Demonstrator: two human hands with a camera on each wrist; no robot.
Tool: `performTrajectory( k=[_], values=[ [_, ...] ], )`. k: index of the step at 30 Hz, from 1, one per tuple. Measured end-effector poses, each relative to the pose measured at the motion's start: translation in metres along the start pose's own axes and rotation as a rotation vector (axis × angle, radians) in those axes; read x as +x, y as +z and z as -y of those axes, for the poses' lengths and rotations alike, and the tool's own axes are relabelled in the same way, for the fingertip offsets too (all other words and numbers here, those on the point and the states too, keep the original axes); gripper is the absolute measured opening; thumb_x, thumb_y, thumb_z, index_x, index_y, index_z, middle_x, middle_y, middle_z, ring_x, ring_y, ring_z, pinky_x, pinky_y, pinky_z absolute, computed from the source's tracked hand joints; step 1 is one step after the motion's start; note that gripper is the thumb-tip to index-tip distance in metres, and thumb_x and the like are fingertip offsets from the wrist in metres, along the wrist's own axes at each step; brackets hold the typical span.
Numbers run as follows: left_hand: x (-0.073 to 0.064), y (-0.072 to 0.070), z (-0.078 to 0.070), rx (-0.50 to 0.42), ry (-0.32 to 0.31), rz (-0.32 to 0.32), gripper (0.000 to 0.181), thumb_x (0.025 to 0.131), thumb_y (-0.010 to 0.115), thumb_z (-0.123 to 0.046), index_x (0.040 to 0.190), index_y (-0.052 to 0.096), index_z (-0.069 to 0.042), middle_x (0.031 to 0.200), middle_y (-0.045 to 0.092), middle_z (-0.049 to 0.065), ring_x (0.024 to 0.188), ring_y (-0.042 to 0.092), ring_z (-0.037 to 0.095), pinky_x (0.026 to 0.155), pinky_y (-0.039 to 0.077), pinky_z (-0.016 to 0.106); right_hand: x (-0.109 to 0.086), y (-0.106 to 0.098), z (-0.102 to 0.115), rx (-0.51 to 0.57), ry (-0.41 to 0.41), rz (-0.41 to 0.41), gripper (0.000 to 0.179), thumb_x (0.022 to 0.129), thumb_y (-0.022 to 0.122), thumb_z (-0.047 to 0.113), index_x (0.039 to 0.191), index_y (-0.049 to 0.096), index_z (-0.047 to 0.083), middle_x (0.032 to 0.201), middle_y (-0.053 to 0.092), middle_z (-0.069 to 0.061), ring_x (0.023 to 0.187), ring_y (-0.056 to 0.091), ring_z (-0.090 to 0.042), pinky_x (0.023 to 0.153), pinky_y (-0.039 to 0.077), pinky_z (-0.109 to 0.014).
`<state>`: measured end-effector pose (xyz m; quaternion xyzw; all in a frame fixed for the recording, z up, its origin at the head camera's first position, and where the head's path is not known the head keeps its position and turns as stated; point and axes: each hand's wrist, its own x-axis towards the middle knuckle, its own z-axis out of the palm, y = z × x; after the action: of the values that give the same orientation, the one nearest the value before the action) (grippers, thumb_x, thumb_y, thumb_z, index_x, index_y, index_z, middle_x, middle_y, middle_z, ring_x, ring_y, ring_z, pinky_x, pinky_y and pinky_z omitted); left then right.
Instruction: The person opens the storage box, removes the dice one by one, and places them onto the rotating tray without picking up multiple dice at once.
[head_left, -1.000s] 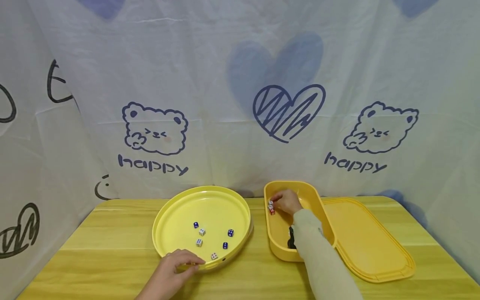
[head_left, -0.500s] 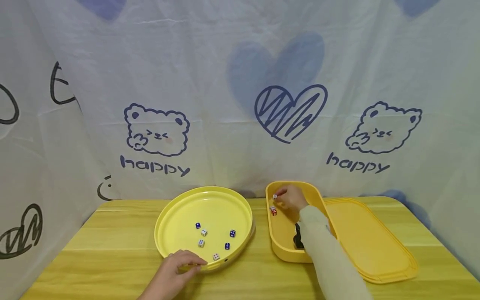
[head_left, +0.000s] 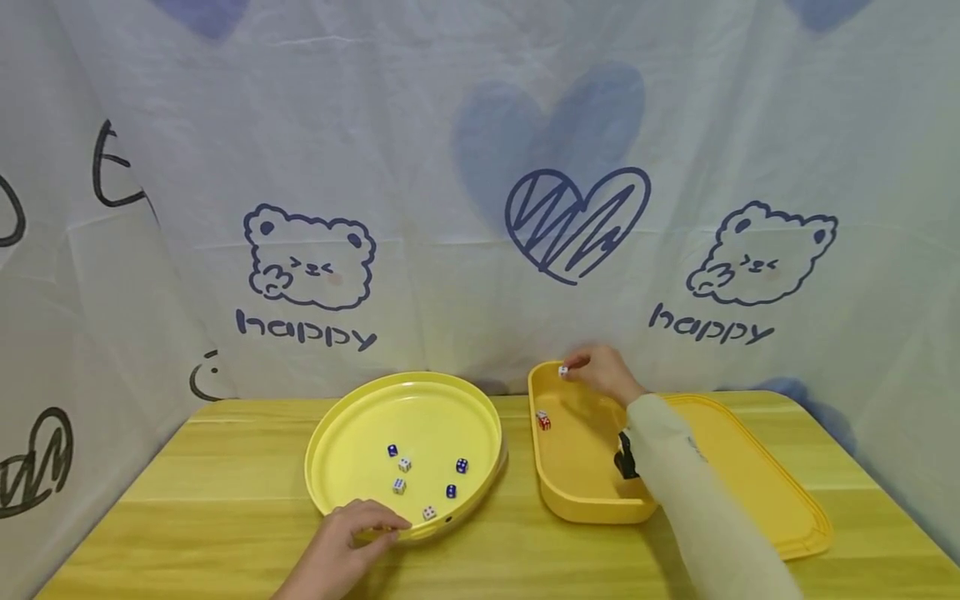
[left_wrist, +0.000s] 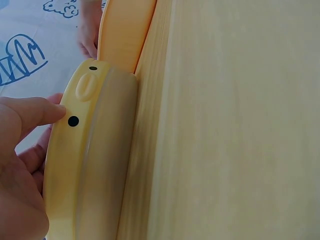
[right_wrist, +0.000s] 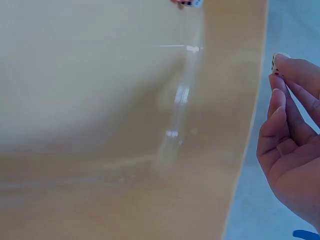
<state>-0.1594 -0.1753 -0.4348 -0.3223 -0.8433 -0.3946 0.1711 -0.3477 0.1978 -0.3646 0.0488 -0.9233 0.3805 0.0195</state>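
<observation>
My right hand point(head_left: 609, 373) pinches a white die point(head_left: 563, 372) between thumb and fingertips, raised above the far end of the orange-yellow box point(head_left: 592, 510). In the right wrist view that white die point(right_wrist: 274, 64) shows dark dots. Inside the box, a red die point(head_left: 544, 423) and a white die point(head_left: 542, 414) sit together by the left wall. My left hand point(head_left: 347, 543) holds the near rim of the round yellow tray point(head_left: 318, 492), its thumb on the outer wall. Several blue and white dice lie in that tray, among them a blue die point(head_left: 461, 466) and a white die point(head_left: 399, 486).
A flat orange-yellow lid point(head_left: 780, 508) lies right of the box, partly beneath my right forearm. The black thing point(head_left: 626, 457) beside my right sleeve is partly hidden. Behind the wooden table point(head_left: 187, 500) hangs a printed cloth point(head_left: 442, 317).
My right hand has lifted the white die from beside the other dice at the box's left wall, moving up and to the right. My left hand stays at the tray's rim.
</observation>
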Motion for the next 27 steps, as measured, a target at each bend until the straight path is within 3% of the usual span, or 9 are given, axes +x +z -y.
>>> performTrajectory(
  k=[8, 15, 27],
  values=[
    [0.001, -0.001, -0.002, -0.019, 0.009, -0.01, 0.019, 0.08, 0.073, 0.002, 0.093, 0.073, -0.013, 0.09, 0.07, -0.006, 0.08, 0.059, 0.006, 0.069, 0.049, 0.028, -0.006, -0.01, 0.003, -0.032, -0.07, -0.006, 0.009, 0.085, 0.071, 0.002, 0.092, 0.069, -0.004, 0.09, 0.066, -0.013, 0.083, 0.057, -0.027, 0.079, 0.051, -0.038],
    [0.003, -0.003, -0.004, -0.033, 0.005, 0.007, 0.016, 0.082, 0.073, -0.001, 0.093, 0.074, -0.012, 0.09, 0.071, -0.006, 0.081, 0.06, 0.007, 0.069, 0.049, 0.028, -0.014, -0.014, 0.012, 0.015, 0.003, 0.001, 0.012, 0.089, 0.068, 0.007, 0.099, 0.068, -0.001, 0.099, 0.065, -0.014, 0.09, 0.057, -0.028, 0.085, 0.05, -0.039],
    [0.003, -0.002, -0.004, -0.03, -0.004, 0.016, 0.016, 0.082, 0.072, -0.001, 0.094, 0.074, -0.012, 0.091, 0.071, -0.007, 0.083, 0.061, 0.008, 0.071, 0.05, 0.029, -0.033, -0.018, 0.031, 0.062, -0.05, -0.012, 0.018, 0.091, 0.069, 0.014, 0.103, 0.068, 0.0, 0.097, 0.065, -0.011, 0.088, 0.055, -0.026, 0.08, 0.048, -0.035]
  ],
)
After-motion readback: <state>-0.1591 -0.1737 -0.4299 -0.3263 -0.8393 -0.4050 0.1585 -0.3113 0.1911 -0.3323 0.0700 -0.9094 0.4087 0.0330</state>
